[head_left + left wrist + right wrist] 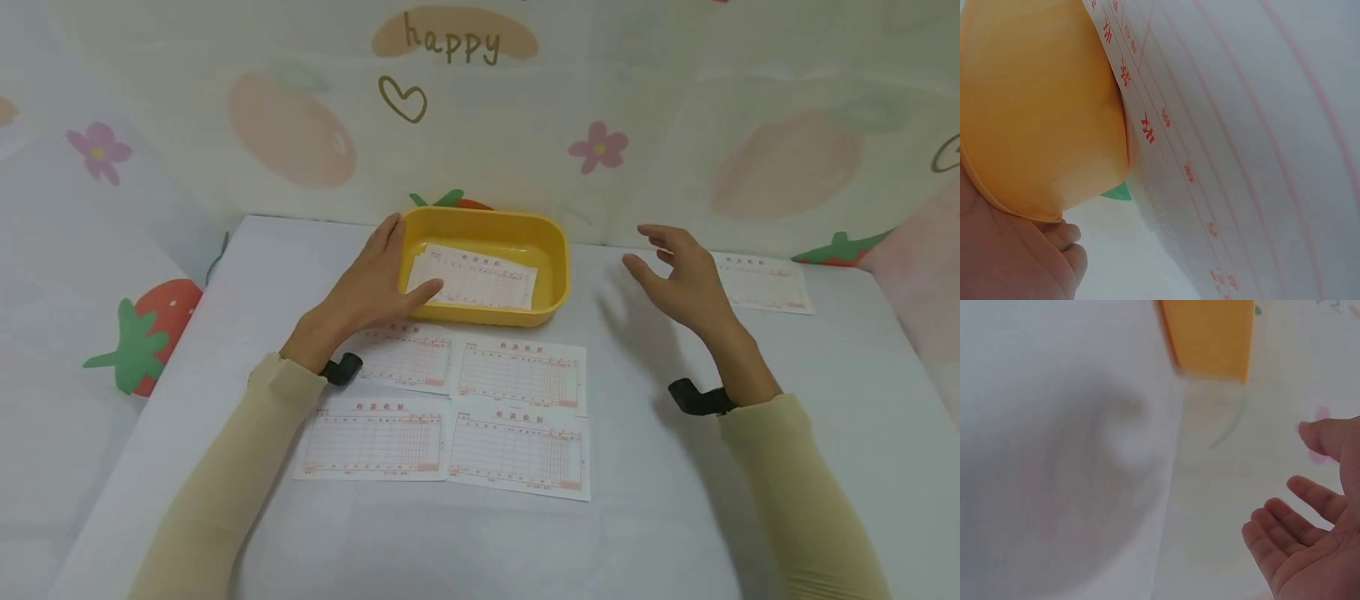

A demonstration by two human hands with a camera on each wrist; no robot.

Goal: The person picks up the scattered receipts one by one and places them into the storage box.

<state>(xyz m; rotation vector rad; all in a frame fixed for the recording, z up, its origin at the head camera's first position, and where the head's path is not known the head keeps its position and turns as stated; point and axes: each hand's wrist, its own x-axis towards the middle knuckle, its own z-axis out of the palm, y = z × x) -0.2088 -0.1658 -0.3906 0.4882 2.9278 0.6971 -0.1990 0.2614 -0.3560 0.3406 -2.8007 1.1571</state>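
Observation:
My left hand grips the left end of a yellow plastic basin; the thumb reaches over its front rim and the fingers lie along its left side. In the left wrist view the palm meets the rim of the basin. Inside the basin lies a printed receipt slip; whether others lie under it I cannot tell. My right hand is in the air to the right of the basin, holding nothing. Its fingers are spread and loosely bent in the right wrist view.
Several receipt slips lie in two rows on the white table before the basin, one partly under my left wrist. Another slip lies at the back right, behind my right hand. A patterned cloth backdrop rises along the table's far edge.

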